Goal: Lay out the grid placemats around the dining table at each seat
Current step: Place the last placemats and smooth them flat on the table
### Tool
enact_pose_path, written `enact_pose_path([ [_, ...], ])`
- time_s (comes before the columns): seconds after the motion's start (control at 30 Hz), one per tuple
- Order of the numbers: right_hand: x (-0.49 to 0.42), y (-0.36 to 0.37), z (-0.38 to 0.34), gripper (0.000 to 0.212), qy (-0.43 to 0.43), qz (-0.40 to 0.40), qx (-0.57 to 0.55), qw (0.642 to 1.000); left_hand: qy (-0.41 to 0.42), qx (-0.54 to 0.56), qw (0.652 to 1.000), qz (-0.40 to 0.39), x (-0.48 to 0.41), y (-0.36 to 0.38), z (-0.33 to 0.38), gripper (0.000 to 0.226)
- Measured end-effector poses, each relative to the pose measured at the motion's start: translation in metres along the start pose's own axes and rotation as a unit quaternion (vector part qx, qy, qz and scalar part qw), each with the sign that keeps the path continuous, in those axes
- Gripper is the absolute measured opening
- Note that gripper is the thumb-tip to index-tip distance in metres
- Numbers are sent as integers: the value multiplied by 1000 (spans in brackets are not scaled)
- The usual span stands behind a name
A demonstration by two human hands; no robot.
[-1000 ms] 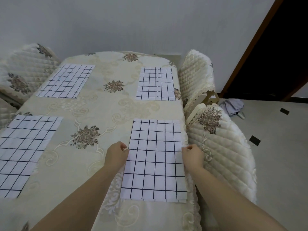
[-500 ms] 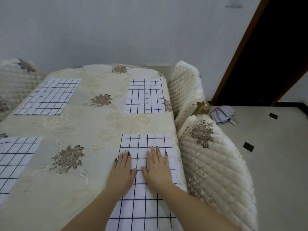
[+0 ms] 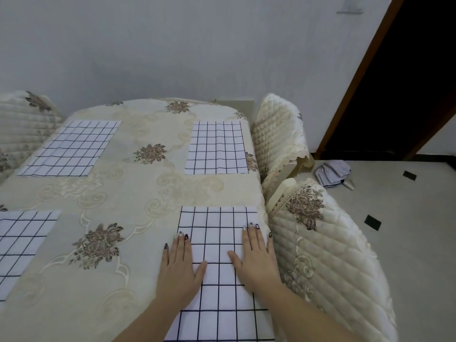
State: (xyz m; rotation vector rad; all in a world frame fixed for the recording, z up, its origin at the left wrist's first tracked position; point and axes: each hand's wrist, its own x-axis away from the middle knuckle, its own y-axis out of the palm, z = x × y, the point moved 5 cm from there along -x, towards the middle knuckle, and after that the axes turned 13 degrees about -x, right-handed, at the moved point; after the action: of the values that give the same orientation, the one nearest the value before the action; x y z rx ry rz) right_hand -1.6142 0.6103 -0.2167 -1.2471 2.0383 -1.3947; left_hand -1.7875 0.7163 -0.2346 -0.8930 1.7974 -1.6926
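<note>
Both palms flat, fingers spread: your left hand (image 3: 178,269) at nine o'clock and right hand (image 3: 256,260) at three o'clock press the near placemat (image 3: 217,272), gripping nothing.

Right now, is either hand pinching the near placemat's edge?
No: the left hand and the right hand both lie flat, palms down, fingers spread, on the near placemat.
</note>
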Motion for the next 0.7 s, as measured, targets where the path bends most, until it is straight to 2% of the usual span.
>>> enact_pose_path([
  [0.07,-5,-3,-6,83,-1,33,11,999,-16,5,1000,25,-12,-8,0,78],
  [0.17,-26,1,-25,66,-17,25,21,999,6,-3,998,64,-42,-19,8,64],
  [0.23,-44,2,-43,61,-40,25,13,999,20,-3,998,51,-63,-19,13,66],
  [0.33,-66,4,-60,67,-64,-6,8,998,42,-10,997,65,-86,-20,18,89],
  [0.43,-80,20,-56,71,-95,-40,21,994,61,14,998,9,-95,-6,13,110],
  [0.57,-83,19,-38,78,-91,-1,39,995,40,-25,999,17,-92,-1,4,84],
  [0.63,-81,15,-27,84,-79,11,36,996,28,-21,999,26,-90,-1,3,83],
  [0.7,-80,10,-17,80,-61,18,34,997,17,-4,1000,20,-88,-4,3,88],
])
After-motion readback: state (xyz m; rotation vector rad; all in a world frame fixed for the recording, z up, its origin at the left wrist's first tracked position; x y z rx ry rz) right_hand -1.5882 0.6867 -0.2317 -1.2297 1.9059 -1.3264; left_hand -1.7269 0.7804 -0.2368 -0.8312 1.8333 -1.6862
